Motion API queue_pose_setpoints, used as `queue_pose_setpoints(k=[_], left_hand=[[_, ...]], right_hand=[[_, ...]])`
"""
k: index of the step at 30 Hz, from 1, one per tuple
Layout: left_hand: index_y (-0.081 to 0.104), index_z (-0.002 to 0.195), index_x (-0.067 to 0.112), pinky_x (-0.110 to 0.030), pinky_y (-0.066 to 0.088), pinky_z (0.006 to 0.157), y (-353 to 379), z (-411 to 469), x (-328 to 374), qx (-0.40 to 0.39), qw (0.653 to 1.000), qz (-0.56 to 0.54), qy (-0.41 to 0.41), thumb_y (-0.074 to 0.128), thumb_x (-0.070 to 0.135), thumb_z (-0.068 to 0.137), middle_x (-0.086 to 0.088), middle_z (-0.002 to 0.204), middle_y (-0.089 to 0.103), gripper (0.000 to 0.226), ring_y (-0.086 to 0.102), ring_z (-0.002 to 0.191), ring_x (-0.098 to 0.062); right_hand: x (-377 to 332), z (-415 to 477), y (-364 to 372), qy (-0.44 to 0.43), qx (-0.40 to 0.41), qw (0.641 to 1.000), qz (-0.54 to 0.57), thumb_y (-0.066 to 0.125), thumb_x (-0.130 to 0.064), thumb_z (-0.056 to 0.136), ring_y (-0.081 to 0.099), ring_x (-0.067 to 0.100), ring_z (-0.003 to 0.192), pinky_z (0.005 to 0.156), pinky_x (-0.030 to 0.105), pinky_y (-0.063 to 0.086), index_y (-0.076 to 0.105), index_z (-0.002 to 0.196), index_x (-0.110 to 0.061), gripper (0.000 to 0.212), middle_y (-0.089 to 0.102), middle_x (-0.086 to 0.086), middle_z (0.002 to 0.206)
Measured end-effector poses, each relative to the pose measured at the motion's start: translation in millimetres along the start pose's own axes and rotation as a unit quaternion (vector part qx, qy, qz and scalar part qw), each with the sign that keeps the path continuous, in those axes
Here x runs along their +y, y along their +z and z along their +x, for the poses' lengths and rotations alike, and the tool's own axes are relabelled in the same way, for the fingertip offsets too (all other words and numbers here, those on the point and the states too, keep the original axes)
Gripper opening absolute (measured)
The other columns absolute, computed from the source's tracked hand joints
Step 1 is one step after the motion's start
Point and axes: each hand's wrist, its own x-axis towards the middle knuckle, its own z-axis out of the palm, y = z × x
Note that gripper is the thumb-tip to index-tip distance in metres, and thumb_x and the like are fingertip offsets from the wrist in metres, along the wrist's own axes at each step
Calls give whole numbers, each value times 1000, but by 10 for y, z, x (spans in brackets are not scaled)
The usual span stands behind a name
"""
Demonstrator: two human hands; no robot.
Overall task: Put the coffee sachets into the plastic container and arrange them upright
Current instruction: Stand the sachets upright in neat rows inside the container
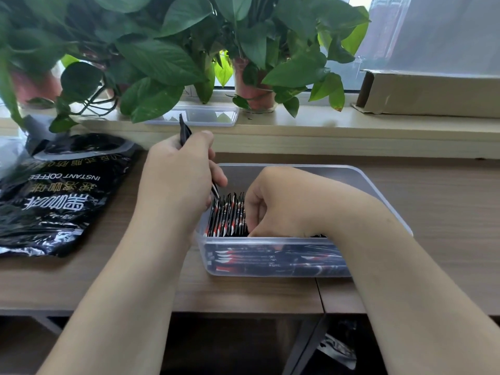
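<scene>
While the left hand (178, 171) pinches one sachet (185, 131) edge-on, its lower tip at the upright row (227, 219), the right hand (276, 204) sits curled inside the container (378, 185), fingers pressed against that row (more sachets lie flat against the near wall). On the bench (243, 290), the black coffee bag (59, 196) lies left, well apart.

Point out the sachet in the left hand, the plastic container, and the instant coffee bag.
sachet (184, 130), head view: upper end above the left hand (178, 171).
plastic container (270, 240), head view: near rim of the front wall.
instant coffee bag (59, 201), head view: printed face, lying on the desk.
</scene>
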Motion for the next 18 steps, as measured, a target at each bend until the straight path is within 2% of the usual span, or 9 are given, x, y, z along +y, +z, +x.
queue_pose_setpoints(k=[2,4,7,9,11,14,18], left_hand=[[51,71,16,-17,27,36,2,-9,19,0,1000,-12,-2,53,29,98,0,44,56,30,32,31,-11],[51,71,15,-18,28,37,14,-21,42,-3,999,-36,-3,54,27,98,0,48,56,30,34,32,-10],[54,73,11,-20,33,39,64,-61,64,-29,996,-79,11,57,26,99,0,54,55,30,38,37,-10],[60,76,10,-22,41,42,126,-109,71,-69,993,-95,22,61,30,98,0,53,56,30,45,40,-12],[66,79,9,-23,46,44,188,-160,80,-106,986,-128,14,62,31,98,-2,54,59,29,52,41,-12],[68,79,8,-25,49,48,242,-204,98,-128,978,-167,1,61,31,98,-3,54,57,31,53,42,-11],[64,72,11,-23,46,44,291,-255,109,-102,980,-168,-8,64,39,93,-1,46,55,35,49,37,-12]], right_hand=[[22,-64,-71,1,20,999,32,82,-28,78,65,1,54,54,17,50,73,75,-19,13,72,-4,64],[68,-152,-181,-14,68,993,98,79,-31,82,71,7,56,61,25,59,71,81,-17,16,74,0,65],[88,-275,-315,-101,171,955,221,78,-25,84,73,21,63,63,43,63,73,91,-13,15,75,6,72],[46,-342,-335,-155,187,928,283,78,-19,84,72,20,63,60,45,62,74,96,-7,18,74,7,74],[25,-367,-322,-181,198,921,284,77,-14,84,69,16,58,58,41,60,74,95,-2,17,74,7,71],[88,-388,-337,-184,225,912,289,77,-14,85,72,24,62,58,46,61,75,95,-2,16,75,6,70],[193,-440,-345,-167,249,911,283,83,-15,78,64,26,55,52,49,55,76,93,-8,18,74,4,71]])
